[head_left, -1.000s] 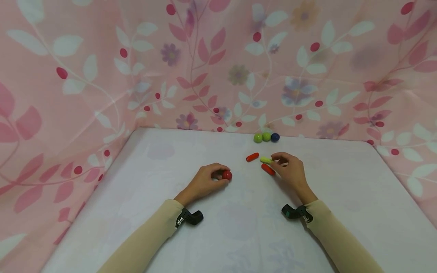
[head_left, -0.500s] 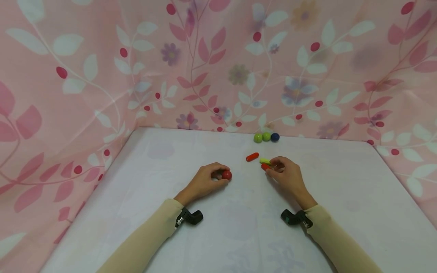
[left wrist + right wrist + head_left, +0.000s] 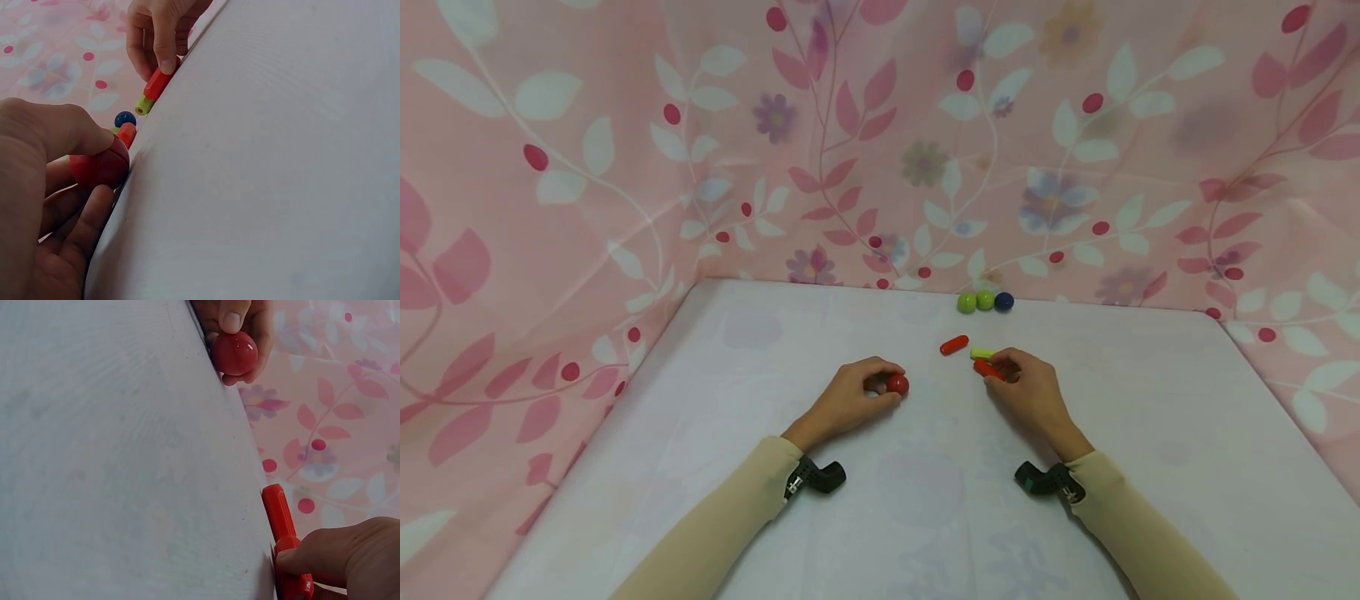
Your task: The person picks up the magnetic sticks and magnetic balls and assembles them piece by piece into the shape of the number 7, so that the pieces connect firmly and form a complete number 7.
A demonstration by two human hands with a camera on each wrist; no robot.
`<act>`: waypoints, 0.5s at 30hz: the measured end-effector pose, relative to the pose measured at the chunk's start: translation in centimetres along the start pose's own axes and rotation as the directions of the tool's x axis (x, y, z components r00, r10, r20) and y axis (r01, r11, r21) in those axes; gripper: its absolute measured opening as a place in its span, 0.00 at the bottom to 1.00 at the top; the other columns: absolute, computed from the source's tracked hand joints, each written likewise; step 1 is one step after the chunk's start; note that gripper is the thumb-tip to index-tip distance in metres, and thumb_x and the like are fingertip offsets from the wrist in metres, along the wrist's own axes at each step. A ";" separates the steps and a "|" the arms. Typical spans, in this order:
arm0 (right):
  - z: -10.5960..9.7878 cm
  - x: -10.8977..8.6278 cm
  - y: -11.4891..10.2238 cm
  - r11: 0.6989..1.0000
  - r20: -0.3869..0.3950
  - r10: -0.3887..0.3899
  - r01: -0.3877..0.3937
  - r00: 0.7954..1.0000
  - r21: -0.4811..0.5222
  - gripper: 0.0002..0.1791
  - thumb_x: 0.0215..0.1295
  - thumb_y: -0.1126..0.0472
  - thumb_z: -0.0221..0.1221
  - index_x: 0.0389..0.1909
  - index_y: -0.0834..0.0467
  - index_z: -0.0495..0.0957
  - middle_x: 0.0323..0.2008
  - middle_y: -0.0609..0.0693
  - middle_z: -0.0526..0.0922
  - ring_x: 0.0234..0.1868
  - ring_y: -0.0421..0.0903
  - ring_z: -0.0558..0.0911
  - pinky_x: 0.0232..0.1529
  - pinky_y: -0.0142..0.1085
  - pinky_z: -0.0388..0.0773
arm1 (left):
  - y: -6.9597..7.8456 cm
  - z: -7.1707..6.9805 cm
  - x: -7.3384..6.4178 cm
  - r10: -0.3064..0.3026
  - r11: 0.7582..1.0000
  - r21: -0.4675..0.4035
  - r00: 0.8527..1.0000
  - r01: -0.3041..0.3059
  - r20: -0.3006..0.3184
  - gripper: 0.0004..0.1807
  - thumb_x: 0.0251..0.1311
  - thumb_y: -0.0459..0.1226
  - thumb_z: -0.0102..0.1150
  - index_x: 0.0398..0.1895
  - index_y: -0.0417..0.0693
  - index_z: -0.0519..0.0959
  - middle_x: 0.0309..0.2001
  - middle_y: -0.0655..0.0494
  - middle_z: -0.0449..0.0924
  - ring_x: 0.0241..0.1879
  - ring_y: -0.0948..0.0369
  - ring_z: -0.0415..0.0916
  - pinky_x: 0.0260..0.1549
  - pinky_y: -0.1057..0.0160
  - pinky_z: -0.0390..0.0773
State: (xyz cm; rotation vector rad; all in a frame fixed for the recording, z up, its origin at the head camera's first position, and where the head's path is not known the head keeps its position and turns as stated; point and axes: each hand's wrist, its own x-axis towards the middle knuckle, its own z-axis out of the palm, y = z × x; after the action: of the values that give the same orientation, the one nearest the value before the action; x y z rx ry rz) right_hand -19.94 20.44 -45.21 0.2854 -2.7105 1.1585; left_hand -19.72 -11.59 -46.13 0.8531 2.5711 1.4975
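My left hand [image 3: 857, 393] holds a glossy red ball [image 3: 897, 384] at the table's middle, thumb and fingers curled about it. In the left wrist view a thin groove crosses the ball [image 3: 103, 165]. To the right, my right hand [image 3: 1033, 390] pinches the right end of the nearer red stick [image 3: 984, 367], which is short and ridged. Right beside it lies a yellow-green stick [image 3: 980, 354], its right end hidden by the fingers. In the right wrist view the thumb presses on the nearer red stick [image 3: 295, 584]. Another red stick [image 3: 954, 345] lies just left of these.
Two green balls, a left one [image 3: 967, 303] and a right one [image 3: 985, 300], sit in a row with a dark blue ball [image 3: 1004, 302] near the back edge. A white cloth covers the table [image 3: 760, 333]. Behind it hangs a pink floral curtain [image 3: 880, 167].
My right hand has shifted slightly toward me and left, from the yellow-green stick to the nearer red stick. These two sticks now lie closer together. The left hand keeps the red ball in place.
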 end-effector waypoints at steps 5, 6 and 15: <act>0.0 -0.1 -0.1 1.000 -0.004 0.019 -0.019 1.000 0.014 0.12 0.64 0.67 0.70 0.48 0.61 0.85 0.43 0.57 0.86 0.41 0.53 0.83 0.46 0.47 0.80 | -0.1 -0.1 0.0 -0.013 1.000 0.000 1.000 0.013 0.008 0.19 0.66 0.33 0.67 0.60 0.44 0.82 0.52 0.61 0.82 0.44 0.64 0.81 0.49 0.60 0.80; 0.0 -0.1 -0.1 1.000 -0.006 0.017 -0.016 1.000 0.016 0.12 0.65 0.67 0.70 0.48 0.61 0.85 0.44 0.56 0.86 0.41 0.52 0.83 0.46 0.47 0.81 | -0.1 -0.1 -0.1 -0.014 1.000 0.000 1.000 0.014 0.009 0.19 0.66 0.33 0.67 0.60 0.44 0.82 0.52 0.61 0.82 0.44 0.64 0.81 0.49 0.60 0.80; -0.2 0.0 -0.3 0.998 -0.069 -0.051 0.054 0.996 0.039 0.11 0.64 0.67 0.71 0.47 0.61 0.86 0.42 0.56 0.87 0.40 0.51 0.85 0.41 0.34 0.80 | -0.1 0.0 0.0 -0.002 1.000 -0.004 1.000 0.002 0.004 0.19 0.66 0.34 0.68 0.60 0.44 0.82 0.52 0.60 0.82 0.44 0.63 0.82 0.48 0.60 0.80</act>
State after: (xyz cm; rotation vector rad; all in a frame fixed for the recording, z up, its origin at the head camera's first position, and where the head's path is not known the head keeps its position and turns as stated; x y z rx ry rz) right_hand -19.81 20.43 -44.89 0.3152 -2.6068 1.1882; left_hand -19.76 -11.69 -46.23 0.8523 2.5644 1.4993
